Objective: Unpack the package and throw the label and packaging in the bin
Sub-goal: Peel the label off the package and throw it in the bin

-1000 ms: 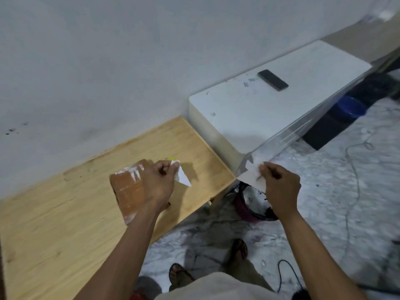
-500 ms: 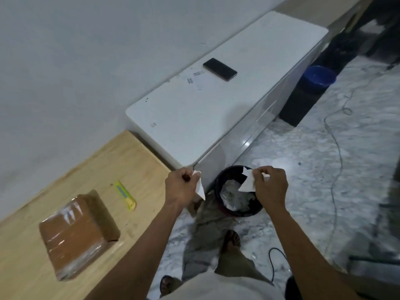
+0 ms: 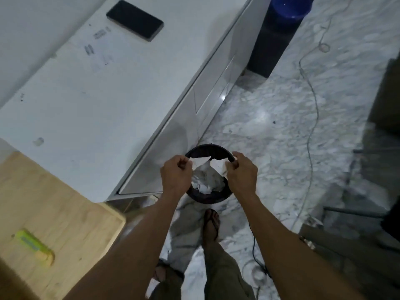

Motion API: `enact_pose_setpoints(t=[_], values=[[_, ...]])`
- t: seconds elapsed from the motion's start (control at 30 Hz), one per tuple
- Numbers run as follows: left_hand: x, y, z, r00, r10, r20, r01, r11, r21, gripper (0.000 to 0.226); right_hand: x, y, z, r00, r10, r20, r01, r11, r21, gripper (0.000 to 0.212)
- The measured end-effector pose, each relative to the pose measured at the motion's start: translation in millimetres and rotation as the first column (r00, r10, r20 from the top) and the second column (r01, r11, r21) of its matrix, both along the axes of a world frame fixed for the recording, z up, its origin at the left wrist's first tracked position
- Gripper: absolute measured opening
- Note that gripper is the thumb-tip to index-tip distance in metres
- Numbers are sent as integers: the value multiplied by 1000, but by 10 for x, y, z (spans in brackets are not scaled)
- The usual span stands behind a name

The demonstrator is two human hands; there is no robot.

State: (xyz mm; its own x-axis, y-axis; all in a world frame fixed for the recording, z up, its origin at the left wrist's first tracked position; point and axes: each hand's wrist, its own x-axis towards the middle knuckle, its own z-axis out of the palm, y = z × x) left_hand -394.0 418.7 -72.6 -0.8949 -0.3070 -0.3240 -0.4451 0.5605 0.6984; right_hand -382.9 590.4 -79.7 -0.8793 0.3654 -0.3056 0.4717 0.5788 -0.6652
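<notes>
A black round bin [image 3: 216, 198] stands on the marble floor beside the white cabinet, with crumpled white paper inside. Both my hands hover right over its opening. My left hand [image 3: 176, 175] pinches one torn white piece of label [image 3: 200, 162]. My right hand [image 3: 241, 173] pinches a second torn piece of label [image 3: 218, 164]. The two pieces nearly touch above the bin. The brown package is out of view.
A wooden table [image 3: 65, 213] at lower left carries a yellow-green utility knife [image 3: 34, 246]. The white cabinet [image 3: 97, 100] bears a black phone [image 3: 134, 20]. A blue bucket [image 3: 290, 7] sits at the top. Cables [image 3: 311, 135] run across the floor; my feet stand near the bin.
Both hands left the package on the wooden table and carried the torn label pieces over the bin. The view swung right and down, so the package dropped out of sight.
</notes>
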Motion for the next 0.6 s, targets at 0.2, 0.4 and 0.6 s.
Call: enact_pose_setpoints(t=[0.2, 0.4, 0.6], values=[[-266, 107, -552, 989, 20, 145, -25, 999, 35, 17, -274, 53, -554, 992, 91, 92, -91, 996, -5, 31], [-358, 85, -720, 977, 40, 210, -51, 998, 47, 24, -422, 25, -734, 978, 144, 150, -153, 987, 50, 27], [-402, 61, -672, 977, 24, 214, -37, 998, 56, 20, -512, 7, -738, 981, 80, 178, -89, 995, 44, 13]])
